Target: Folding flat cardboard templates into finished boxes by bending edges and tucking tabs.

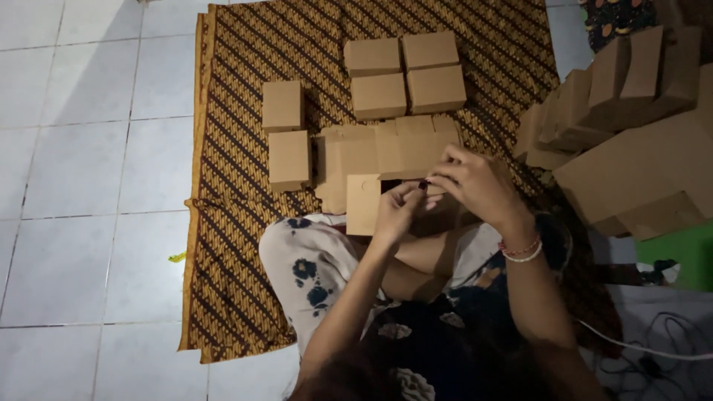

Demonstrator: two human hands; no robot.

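**Both my hands meet on a small dark thing above the flat cardboard**

My left hand (397, 208) and my right hand (475, 182) come together just right of the frame's centre. Between their fingertips I pinch a small dark object (423, 184); it is too tiny to say what it is. My left hand's fingers are curled in on it from below, my right hand's fingers close over it from above. On my right wrist sit red and white bracelets (521, 251).

Right under my hands lies an unfolded cardboard box (364, 200), its flaps spread flat, and behind it a row of flat cardboard pieces (386, 148) reaches toward the centre top.

Above that, in the upper middle of the frame, four folded boxes (405, 74) stand close together in a square. Left of centre two more folded boxes (286, 134) stand one above the other. All of this rests on a brown patterned cloth (230, 245) spread over the white floor tiles (82, 186).

At the right edge a heap of cardboard boxes (631, 126) leans in a pile. In the lower right corner cables (661, 349) lie on the floor.
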